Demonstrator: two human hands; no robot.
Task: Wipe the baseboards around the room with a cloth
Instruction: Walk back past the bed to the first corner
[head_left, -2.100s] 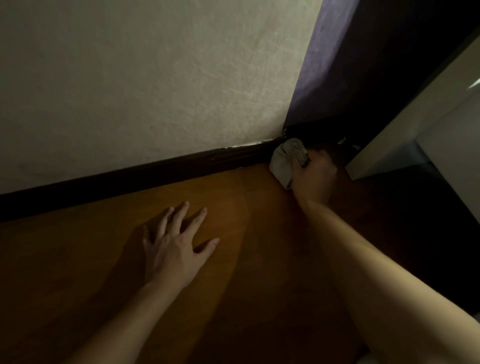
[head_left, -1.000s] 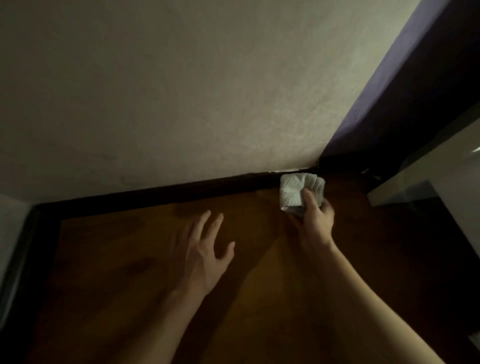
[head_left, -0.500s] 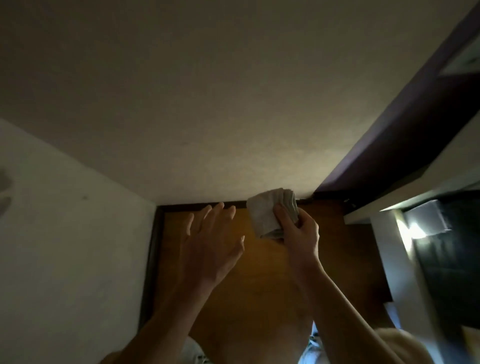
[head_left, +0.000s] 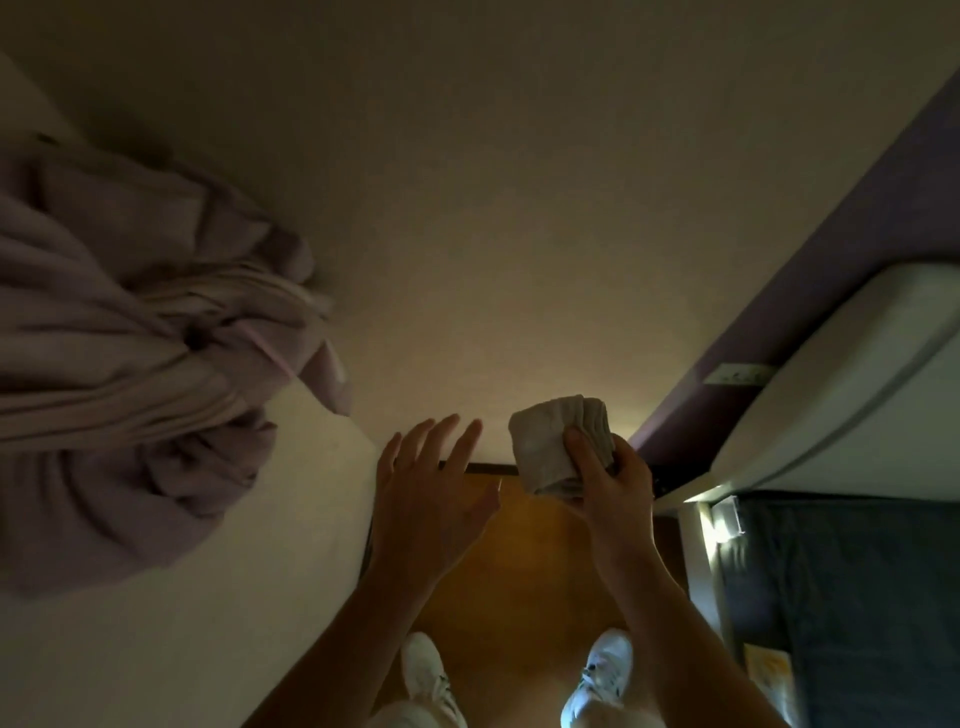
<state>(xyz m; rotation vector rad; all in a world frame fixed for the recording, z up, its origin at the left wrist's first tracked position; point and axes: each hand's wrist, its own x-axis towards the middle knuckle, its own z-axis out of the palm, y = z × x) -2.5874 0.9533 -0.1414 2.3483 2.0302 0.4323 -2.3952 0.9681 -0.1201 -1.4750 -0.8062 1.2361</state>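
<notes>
My right hand (head_left: 613, 483) grips a folded pale cloth (head_left: 550, 441), thumb across its front, held up in the air well above the floor. My left hand (head_left: 431, 493) is raised beside it with fingers spread and straight, holding nothing. A short stretch of dark baseboard (head_left: 493, 468) shows far below between the two hands, at the foot of the cream wall (head_left: 519, 208). Neither hand nor the cloth touches it.
Pinkish garments (head_left: 145, 364) hang on the left wall. A white bed frame and mattress (head_left: 857, 374) with dark bedding (head_left: 857, 597) fill the right side. A purple wall (head_left: 831, 270) runs behind. My white shoes (head_left: 602, 670) stand on the narrow wooden floor (head_left: 535, 561).
I have risen from the floor to standing. My right hand lifted the cloth off the baseboard corner, and my left hand left the floor and came up beside it.
</notes>
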